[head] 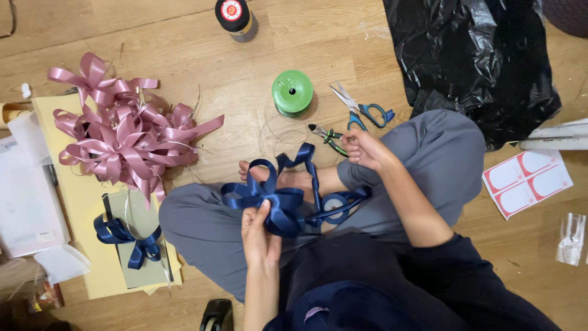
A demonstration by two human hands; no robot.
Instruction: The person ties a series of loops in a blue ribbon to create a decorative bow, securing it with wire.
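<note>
My left hand (pixel 258 236) pinched the navy ribbon bow (pixel 269 199) at its middle. My right hand's fingers (pixel 352 142) closed on the green-handled pliers (pixel 329 138), lying up and right of the bow.

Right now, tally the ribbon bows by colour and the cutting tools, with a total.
Pink bows: 1 heap, too tangled to count
Blue bows: 2, one in the left hand, one on the card
Scissors: 1
Pliers: 1, at the right hand
Total: 4 plus heap
</note>
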